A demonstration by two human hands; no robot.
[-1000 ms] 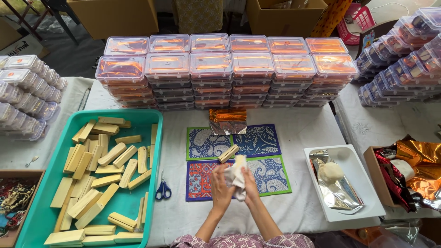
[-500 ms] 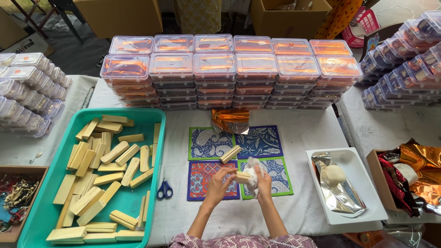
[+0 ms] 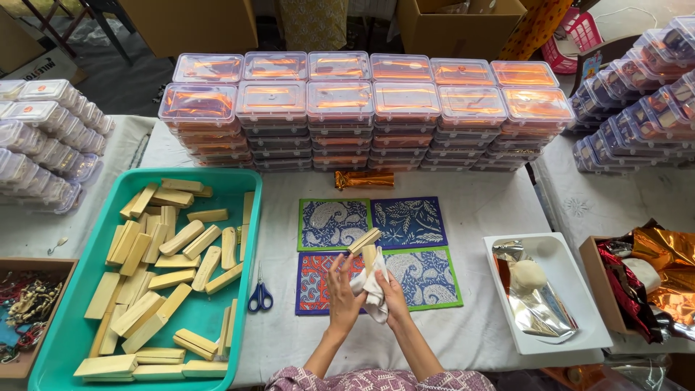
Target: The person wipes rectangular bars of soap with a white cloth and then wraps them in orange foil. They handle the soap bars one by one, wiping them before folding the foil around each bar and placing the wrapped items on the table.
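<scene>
My left hand point(image 3: 343, 286) and my right hand point(image 3: 390, 295) meet over the patterned mats point(image 3: 408, 221) near the table's front. Together they hold a white cloth point(image 3: 370, 289) wrapped around the lower end of a pale wooden block point(image 3: 370, 256) that stands upright between them. A second wooden block point(image 3: 364, 241) lies across the mats just above the hands, touching the top of the held one. Blue-handled scissors point(image 3: 259, 295) lie on the white tablecloth left of my left hand.
A teal tray point(image 3: 230, 182) with several wooden blocks fills the left. Stacked clear lidded boxes point(image 3: 340, 101) line the back and both sides. A folded orange foil piece point(image 3: 364, 179) lies behind the mats. A white tray point(image 3: 565, 275) with foil sits right, beside a box of foil sheets point(image 3: 655, 282).
My hands have turned the cloth and block: the block now stands upright with the cloth bunched around its lower end. The view has shifted slightly.
</scene>
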